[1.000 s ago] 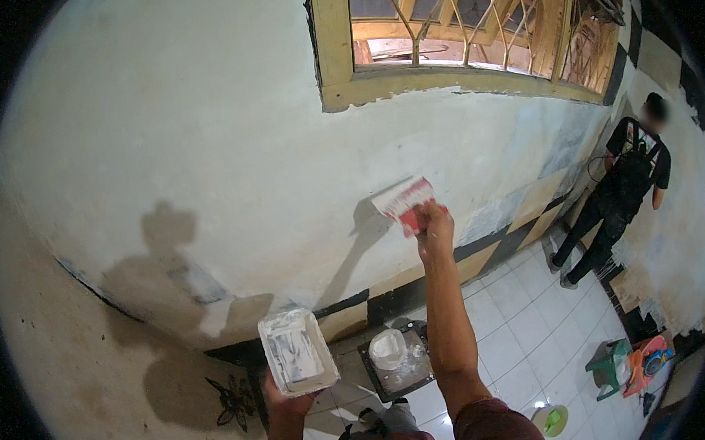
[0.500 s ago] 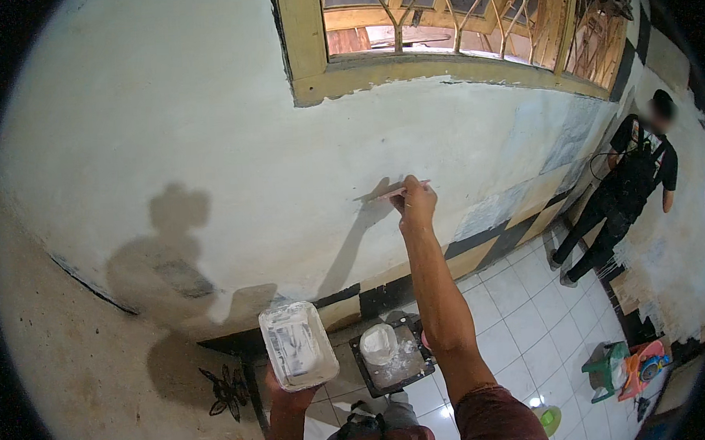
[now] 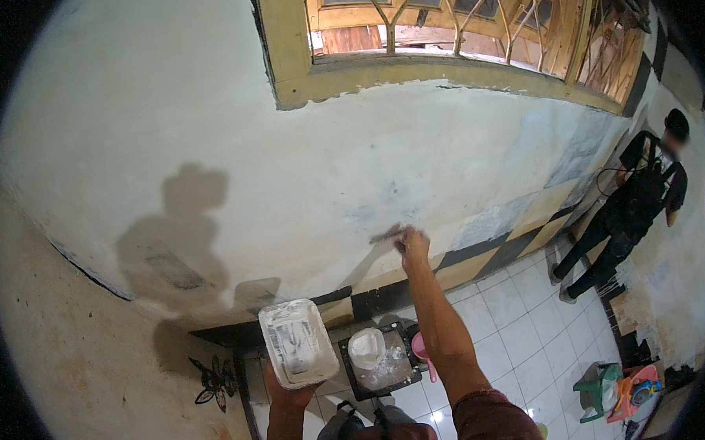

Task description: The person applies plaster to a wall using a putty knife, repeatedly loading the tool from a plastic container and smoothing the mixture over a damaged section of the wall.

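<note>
My right hand (image 3: 413, 245) grips a thin, flat putty knife (image 3: 385, 235), its blade at the pale wall (image 3: 303, 175) below the window. Just above the hand, a greyish smeared patch (image 3: 379, 207) marks the wall. Motion blurs the fingers a little. Low on the left, my left hand (image 3: 293, 395) supports a white rectangular tub (image 3: 321, 339) from beneath and behind. White paste coats the inside of the tub, and most of my left fingers are hidden under it.
A low black-edged stand (image 3: 403, 379) by my feet bears a white container (image 3: 366, 348) and spilled white powder. Beside it is a pink dipper (image 3: 419, 346). Another person (image 3: 639, 200) stands at the right wall, near a green stool (image 3: 592, 390). Above is a yellow window frame (image 3: 291, 85).
My right hand has moved down the wall with the putty knife. The greyish smear now shows above it. My left hand and the tub have hardly moved; the view has shifted slightly.
</note>
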